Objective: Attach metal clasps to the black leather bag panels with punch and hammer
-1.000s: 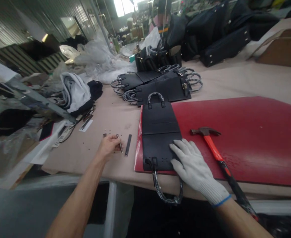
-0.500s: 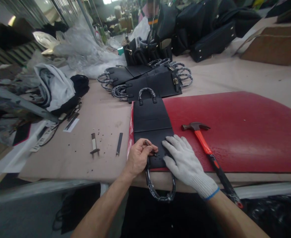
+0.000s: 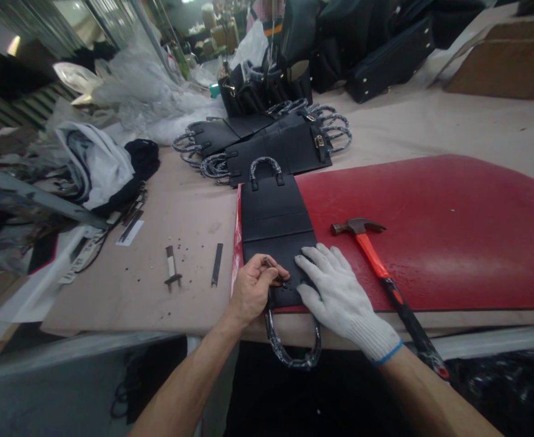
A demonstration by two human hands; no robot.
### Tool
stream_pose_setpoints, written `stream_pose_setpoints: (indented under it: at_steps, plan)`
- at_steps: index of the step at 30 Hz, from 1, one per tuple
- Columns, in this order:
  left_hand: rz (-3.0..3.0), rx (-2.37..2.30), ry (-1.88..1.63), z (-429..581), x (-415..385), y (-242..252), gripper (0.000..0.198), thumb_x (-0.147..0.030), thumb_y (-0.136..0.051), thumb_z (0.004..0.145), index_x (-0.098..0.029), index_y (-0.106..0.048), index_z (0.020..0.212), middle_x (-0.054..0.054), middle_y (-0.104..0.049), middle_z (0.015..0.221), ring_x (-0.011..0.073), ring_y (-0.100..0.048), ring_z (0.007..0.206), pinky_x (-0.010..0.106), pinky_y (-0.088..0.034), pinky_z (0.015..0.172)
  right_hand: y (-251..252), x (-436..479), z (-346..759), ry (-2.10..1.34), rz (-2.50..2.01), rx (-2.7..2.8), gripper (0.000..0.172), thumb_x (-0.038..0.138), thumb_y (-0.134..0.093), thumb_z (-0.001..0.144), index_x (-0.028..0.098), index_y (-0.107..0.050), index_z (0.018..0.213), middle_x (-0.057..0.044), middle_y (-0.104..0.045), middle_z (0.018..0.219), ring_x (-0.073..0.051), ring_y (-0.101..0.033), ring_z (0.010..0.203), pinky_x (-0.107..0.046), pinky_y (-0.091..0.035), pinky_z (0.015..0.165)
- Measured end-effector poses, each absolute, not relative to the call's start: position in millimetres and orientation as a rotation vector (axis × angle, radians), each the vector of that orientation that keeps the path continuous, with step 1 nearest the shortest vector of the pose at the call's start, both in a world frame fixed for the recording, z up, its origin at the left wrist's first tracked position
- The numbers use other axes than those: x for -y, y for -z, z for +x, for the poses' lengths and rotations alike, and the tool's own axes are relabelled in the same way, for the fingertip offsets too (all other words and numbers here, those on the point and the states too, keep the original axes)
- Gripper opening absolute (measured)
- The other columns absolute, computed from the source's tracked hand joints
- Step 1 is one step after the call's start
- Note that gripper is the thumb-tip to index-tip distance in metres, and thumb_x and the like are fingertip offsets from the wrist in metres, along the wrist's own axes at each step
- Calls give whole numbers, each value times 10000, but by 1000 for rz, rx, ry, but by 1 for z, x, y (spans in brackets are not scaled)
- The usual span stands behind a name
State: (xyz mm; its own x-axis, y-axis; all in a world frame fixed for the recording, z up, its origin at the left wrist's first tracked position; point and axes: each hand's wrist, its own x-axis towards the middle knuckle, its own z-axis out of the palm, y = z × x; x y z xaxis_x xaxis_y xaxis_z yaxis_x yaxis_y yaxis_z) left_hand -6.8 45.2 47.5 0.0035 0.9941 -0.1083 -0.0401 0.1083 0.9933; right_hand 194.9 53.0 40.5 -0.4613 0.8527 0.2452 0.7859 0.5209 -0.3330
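A black bag panel (image 3: 276, 209) with wrapped handles at both ends lies on the red mat, its near handle (image 3: 294, 362) hanging over the table edge. My bare left hand (image 3: 254, 290) pinches a small metal punch (image 3: 272, 267), tilted, its lower end at the panel near some small holes. In a white glove, my right hand (image 3: 333, 288) rests flat with fingers spread, over the panel's right edge and the mat. To its right lies a claw hammer (image 3: 370, 246) with a red and black handle, its grip end past the table's edge.
The red mat (image 3: 421, 230) covers the right of the table. On the left lie a two-pronged tool (image 3: 172, 270), a flat metal strip (image 3: 217, 265) and black scraps. Handled panels (image 3: 276, 145) are stacked behind, with black bags (image 3: 389, 64) beyond. Plastic sheeting (image 3: 134, 91) heaps up at back left.
The view has shifted slightly. My left hand still pinches the punch at the panel, and my right hand stays spread in the same place.
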Motion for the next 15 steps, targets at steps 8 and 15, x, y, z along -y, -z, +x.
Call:
stream_pose_setpoints:
  at_steps: [8,15]
  plan:
    - [1105,-1210,-1141,-10,-46,-44,148,-315,-630,922,-180,-572,944,41,-785,859,182,-778,829,257,-603,705,-41,-54,195,-251,-1344,2378,507,265,-568,914,137,-625,1402,-153,-540,1514,-388,-406,1451,-607,-273,1236]
    - [1424,-1265,-1123,-8,-42,-39,94,-224,-556,966,-197,-643,938,25,-781,897,163,-750,830,277,-596,777,-39,-54,196,-255,-1320,2367,500,264,-577,904,136,-634,1384,-155,-549,1503,-393,-417,1445,-616,-279,1230]
